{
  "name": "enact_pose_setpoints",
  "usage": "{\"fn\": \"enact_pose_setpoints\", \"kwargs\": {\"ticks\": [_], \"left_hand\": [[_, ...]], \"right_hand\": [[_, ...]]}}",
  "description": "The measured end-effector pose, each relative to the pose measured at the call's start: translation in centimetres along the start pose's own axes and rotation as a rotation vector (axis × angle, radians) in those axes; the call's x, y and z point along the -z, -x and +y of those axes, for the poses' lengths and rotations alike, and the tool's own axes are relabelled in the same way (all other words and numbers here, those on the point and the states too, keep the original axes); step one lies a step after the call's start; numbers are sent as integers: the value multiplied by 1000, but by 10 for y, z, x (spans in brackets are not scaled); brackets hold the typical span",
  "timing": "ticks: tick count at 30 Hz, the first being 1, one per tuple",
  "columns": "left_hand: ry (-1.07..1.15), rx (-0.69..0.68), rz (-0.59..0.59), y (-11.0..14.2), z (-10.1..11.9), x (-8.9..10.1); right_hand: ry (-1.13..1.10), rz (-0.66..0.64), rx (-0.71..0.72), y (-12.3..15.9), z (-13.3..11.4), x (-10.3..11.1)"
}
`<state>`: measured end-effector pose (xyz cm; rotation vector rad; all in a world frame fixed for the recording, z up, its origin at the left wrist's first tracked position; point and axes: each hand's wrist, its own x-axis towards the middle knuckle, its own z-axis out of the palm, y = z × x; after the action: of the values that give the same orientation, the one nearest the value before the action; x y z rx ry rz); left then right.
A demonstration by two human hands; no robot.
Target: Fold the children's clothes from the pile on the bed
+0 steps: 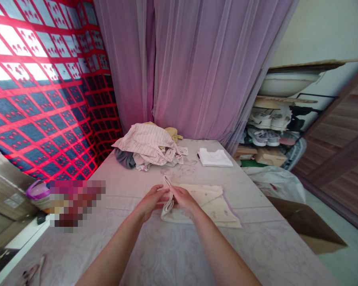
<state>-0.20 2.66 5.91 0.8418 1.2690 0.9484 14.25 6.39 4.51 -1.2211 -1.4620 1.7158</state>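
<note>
A cream cloth garment (210, 202) with small prints and a purple edge lies flat on the bed, its left end lifted into a narrow upright fold. My right hand (183, 198) grips this fold from the right side, the thumb along its top. On the other side is my left hand (153, 200), its fingers stretched out and apart, with the tips at the fold. How firmly the left fingertips touch the cloth cannot be made out.
A heap of clothes (149, 145) lies at the back left of the bed (131, 234). Folded white cloth (215, 157) rests at the back right. Purple curtains (197, 71) hang behind. To the right stand a shelf with shoes (264, 135) and an open cardboard box (304, 222).
</note>
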Motion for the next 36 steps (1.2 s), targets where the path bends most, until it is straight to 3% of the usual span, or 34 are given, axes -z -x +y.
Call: {"fn": "enact_pose_setpoints", "kwargs": {"ticks": [4,8,12,19,24,27,31,36], "left_hand": [[-6,-7,-1,-6,-7,-5],[1,-25,40,-8,-12,-5],[-20,-39,97,-10,-13,-8],[12,-103,61,-12,-8,-16],[103,-222,47,-15,-5,-23],[13,-239,68,-19,-10,-29],[-291,-302,31,-28,-23,-45],[-847,-521,-82,-38,-38,-83]], "right_hand": [[-63,50,-95,-2,-6,-2],[34,149,-144,-10,-3,-3],[121,186,-115,-20,0,-2],[94,182,-88,-14,-5,7],[-203,90,6,13,-8,48],[-241,112,42,32,-5,84],[-252,187,45,51,4,126],[-361,211,23,63,23,157]]}}
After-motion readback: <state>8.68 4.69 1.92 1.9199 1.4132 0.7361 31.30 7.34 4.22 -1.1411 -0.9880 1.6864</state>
